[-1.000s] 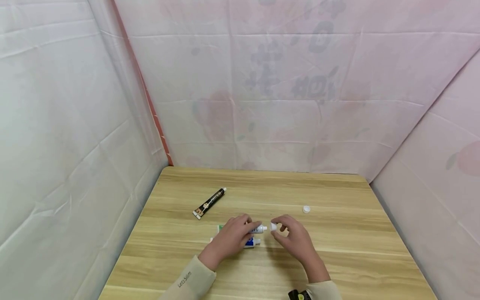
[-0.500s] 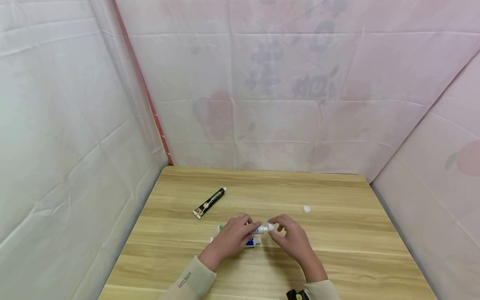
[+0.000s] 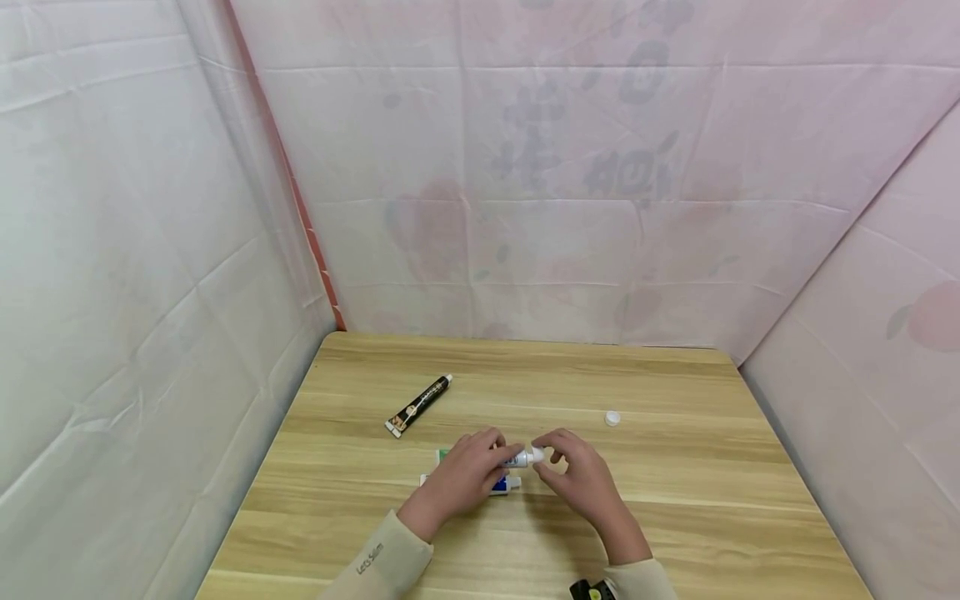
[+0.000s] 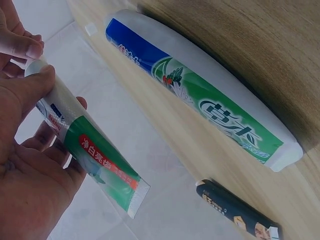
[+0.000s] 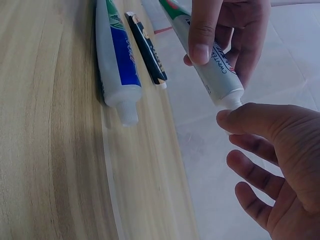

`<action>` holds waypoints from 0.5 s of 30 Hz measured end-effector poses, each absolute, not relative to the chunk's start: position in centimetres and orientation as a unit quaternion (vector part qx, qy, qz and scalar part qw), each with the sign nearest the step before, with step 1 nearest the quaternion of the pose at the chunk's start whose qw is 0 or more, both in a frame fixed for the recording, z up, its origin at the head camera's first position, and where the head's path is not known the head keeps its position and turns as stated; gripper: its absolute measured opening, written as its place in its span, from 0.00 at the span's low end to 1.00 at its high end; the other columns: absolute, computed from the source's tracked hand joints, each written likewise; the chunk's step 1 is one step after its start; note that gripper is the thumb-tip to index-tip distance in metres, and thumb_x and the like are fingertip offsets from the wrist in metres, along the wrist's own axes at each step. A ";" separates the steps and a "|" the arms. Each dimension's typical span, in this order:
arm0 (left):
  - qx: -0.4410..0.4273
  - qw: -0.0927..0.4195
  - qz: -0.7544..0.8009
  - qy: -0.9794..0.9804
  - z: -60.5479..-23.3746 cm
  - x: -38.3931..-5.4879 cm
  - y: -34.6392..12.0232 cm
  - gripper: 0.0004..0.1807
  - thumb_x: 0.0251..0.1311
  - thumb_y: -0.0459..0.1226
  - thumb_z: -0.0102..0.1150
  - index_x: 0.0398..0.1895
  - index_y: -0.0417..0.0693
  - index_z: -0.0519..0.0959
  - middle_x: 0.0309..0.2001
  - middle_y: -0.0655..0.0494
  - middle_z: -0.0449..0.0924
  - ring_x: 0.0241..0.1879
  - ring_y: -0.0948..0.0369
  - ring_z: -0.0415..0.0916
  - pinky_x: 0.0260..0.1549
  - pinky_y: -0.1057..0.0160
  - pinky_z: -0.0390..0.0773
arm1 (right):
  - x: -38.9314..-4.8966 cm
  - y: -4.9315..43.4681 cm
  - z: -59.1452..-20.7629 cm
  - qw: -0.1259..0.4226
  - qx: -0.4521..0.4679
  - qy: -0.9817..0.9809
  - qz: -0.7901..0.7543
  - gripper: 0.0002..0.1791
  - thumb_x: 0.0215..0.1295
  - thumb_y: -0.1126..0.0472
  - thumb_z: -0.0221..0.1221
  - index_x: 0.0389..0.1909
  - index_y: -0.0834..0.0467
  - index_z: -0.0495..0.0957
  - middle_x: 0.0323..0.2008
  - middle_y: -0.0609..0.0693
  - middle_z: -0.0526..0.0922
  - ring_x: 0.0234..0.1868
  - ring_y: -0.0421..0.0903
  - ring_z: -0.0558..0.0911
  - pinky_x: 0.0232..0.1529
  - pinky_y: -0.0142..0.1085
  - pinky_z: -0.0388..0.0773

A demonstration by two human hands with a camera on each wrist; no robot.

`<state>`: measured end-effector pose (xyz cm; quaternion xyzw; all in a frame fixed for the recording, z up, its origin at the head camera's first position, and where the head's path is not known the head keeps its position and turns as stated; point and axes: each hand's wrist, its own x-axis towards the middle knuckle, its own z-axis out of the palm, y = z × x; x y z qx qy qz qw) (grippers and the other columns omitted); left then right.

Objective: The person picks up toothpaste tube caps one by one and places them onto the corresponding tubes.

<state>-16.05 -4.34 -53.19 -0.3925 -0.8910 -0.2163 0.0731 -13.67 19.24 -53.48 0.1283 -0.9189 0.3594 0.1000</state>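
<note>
My left hand (image 3: 463, 473) grips a white and green toothpaste tube (image 4: 95, 150), its nozzle end pointing right in the head view. At that end my right hand (image 3: 587, 482) pinches a white cap (image 3: 537, 455) between thumb and index finger. The cap sits at the nozzle; how far it is on cannot be told, as fingers cover most of it in the right wrist view. Below the held tube, a larger blue, green and white toothpaste tube (image 4: 200, 95) lies on the table with its cap on. My left hand hides part of it in the head view.
A black toothpaste tube (image 3: 418, 406) lies slanted on the wooden table (image 3: 697, 517), farther back on the left. One loose white cap (image 3: 612, 417) rests beyond my right hand. Pale fabric walls (image 3: 525, 250) stand at the back and both sides.
My right hand has moved left with the cap, bringing it from a gap off the nozzle to meet it. The left hand and the tube have stayed nearly still.
</note>
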 end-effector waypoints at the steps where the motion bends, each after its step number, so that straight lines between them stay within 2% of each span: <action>1: -0.393 0.075 -0.215 -0.891 -53.2 -16.0 -4.3 0.23 0.72 0.37 0.67 0.69 0.57 0.82 0.47 0.62 0.80 0.40 0.67 0.70 0.43 0.65 0.73 | -13.7 19.2 -53.5 0.101 0.129 -0.919 0.358 0.17 0.58 0.65 0.78 0.46 0.47 0.88 0.45 0.40 0.87 0.38 0.44 0.83 0.30 0.29 0.75; 15: -0.389 0.063 -0.208 -0.895 -53.3 -16.1 -4.5 0.23 0.73 0.39 0.66 0.70 0.58 0.81 0.48 0.63 0.80 0.40 0.68 0.70 0.44 0.66 0.72 | -13.6 19.1 -53.4 0.079 0.129 -0.922 0.356 0.16 0.60 0.64 0.77 0.46 0.46 0.88 0.47 0.41 0.87 0.39 0.44 0.83 0.31 0.29 0.75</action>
